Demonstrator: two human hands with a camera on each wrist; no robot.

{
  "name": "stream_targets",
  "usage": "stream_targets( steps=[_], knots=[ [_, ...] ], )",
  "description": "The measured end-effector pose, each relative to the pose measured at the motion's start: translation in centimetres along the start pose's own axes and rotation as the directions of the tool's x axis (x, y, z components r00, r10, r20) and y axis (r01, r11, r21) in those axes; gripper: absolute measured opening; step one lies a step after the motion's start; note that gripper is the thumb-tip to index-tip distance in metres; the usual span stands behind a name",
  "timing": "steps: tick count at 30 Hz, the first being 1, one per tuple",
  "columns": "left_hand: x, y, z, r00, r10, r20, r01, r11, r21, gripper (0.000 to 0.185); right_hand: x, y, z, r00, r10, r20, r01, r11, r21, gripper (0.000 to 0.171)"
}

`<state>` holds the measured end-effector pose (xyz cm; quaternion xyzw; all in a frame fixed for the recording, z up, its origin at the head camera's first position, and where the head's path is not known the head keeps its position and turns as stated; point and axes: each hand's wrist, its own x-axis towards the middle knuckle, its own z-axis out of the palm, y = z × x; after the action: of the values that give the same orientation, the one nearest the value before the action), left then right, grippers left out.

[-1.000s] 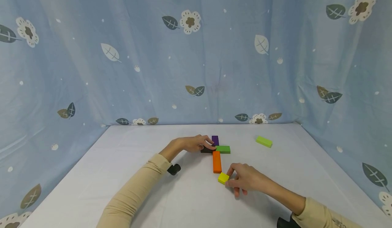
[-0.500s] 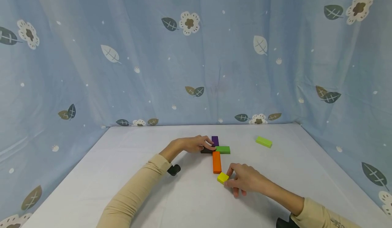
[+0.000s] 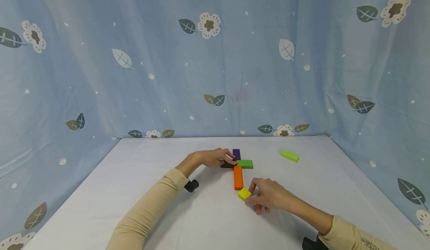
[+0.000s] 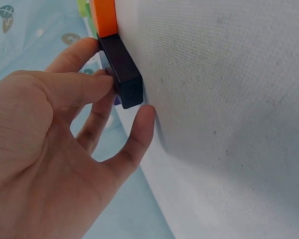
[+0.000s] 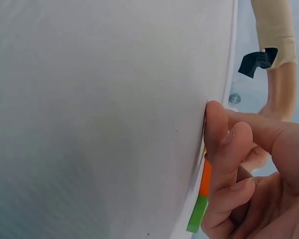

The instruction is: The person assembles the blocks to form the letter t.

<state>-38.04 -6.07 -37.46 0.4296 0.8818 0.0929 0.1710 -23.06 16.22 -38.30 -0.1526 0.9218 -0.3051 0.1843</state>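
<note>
Toy blocks lie in a cross-like layout: a purple block (image 3: 236, 154), a black block (image 3: 227, 164), a green block (image 3: 245, 164) and a long orange block (image 3: 238, 178). My left hand (image 3: 213, 157) holds the black block (image 4: 120, 64), thumb against its upper edge and forefinger at the end near the orange block (image 4: 104, 17). Nearer me, my right hand (image 3: 268, 194) pinches a yellow block (image 3: 244, 194) between thumb and forefinger, just below the orange block's near end. In the right wrist view my right hand (image 5: 239, 169) hides nearly all of the yellow block.
A lime-green block (image 3: 290, 155) lies apart at the back right of the white-covered table (image 3: 151, 205). Blue patterned curtain (image 3: 215, 63) hangs behind the table and along both sides.
The yellow block and my right hand have shifted very slightly left and away from me, toward the orange block. My left hand stays on the black block.
</note>
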Motion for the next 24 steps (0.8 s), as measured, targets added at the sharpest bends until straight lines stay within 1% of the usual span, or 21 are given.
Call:
stream_targets(
  steps=[9, 13, 16, 18, 20, 22, 24],
  knots=[
    [0.0, 0.0, 0.1, 1.0, -0.005, 0.003, 0.005, 1.0, -0.019, 0.048, 0.2, 0.1, -0.4, 1.0, 0.005, 0.009, -0.005, 1.0, -0.021, 0.04],
    [0.0, 0.0, 0.1, 1.0, -0.002, 0.004, 0.002, 1.0, -0.025, 0.047, 0.1, 0.6, -1.0, 1.0, 0.007, 0.007, -0.007, 1.0, -0.013, 0.046],
    [0.0, 0.0, 0.1, 1.0, -0.004, 0.007, 0.004, 1.0, -0.022, 0.047, -0.1, 1.1, -1.9, 1.0, 0.001, -0.011, -0.001, 1.0, -0.008, 0.046],
    [0.0, 0.1, 0.1, 1.0, -0.01, 0.009, 0.011, 1.0, -0.026, 0.047, -0.2, 1.5, -2.6, 0.999, -0.011, -0.039, 0.01, 1.0, -0.016, 0.044],
    [-0.1, 0.2, 0.0, 1.0, -0.016, 0.011, 0.016, 0.999, -0.03, 0.047, -0.2, 1.9, -3.4, 0.996, -0.014, -0.089, 0.011, 0.999, -0.04, 0.043],
    [-0.1, 0.3, -0.1, 1.0, -0.013, 0.009, 0.013, 1.0, -0.027, 0.047, -0.1, 2.2, -4.5, 0.987, -0.015, -0.161, -0.001, 0.995, -0.095, 0.041],
    [-0.1, 0.2, -0.1, 1.0, -0.006, 0.007, 0.006, 1.0, -0.021, 0.048, 0.0, 2.7, -5.8, 0.971, -0.042, -0.233, 0.004, 0.987, -0.161, 0.039]
  ],
)
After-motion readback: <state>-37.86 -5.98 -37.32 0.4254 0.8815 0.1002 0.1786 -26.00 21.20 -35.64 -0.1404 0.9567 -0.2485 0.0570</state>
